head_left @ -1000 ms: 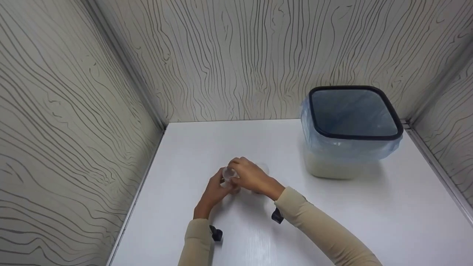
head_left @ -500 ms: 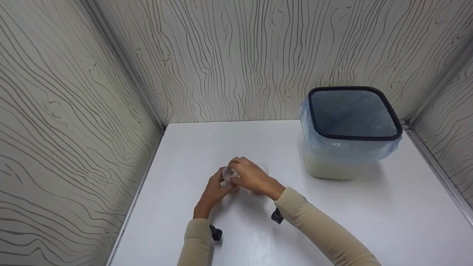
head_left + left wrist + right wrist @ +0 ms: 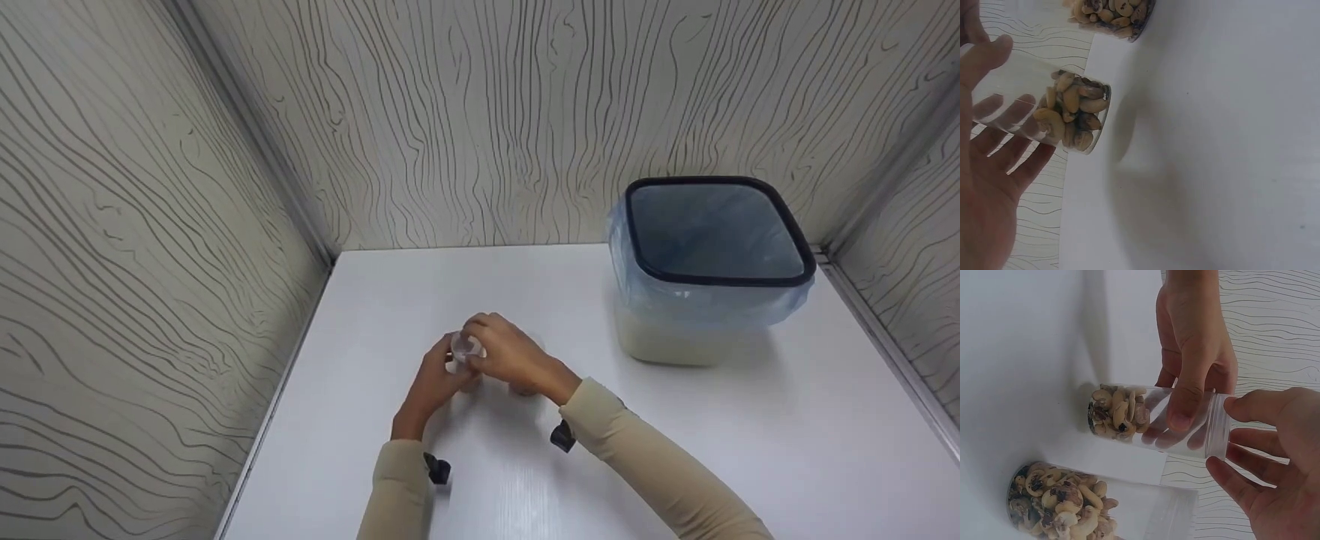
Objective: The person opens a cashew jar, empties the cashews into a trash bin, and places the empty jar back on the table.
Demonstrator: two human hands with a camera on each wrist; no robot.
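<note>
My left hand [image 3: 437,375] grips a clear plastic jar [image 3: 1013,84] partly filled with cashew-like nuts [image 3: 1072,109]. Its thumb lies along one side and its fingers wrap behind, as the right wrist view shows. At the jar's top, the thumb and fingertips of my right hand [image 3: 1286,461] hold the ridged clear lid [image 3: 1217,427] from both sides. The jar is upright, its base close over the white table. A second clear jar [image 3: 1151,506], also with nuts in its lower part, stands to the right, mostly hidden behind my right hand in the head view.
A pale bin [image 3: 667,337] with a blue bag liner [image 3: 720,232] and a dark rim stands at the back right of the white table [image 3: 420,285]. Wood-patterned walls [image 3: 480,120] enclose the table at the back and sides.
Both hands have risen slightly, together with the jar between them. The right hand's fingers have shifted a little at the lid. The bin has stayed in place.
</note>
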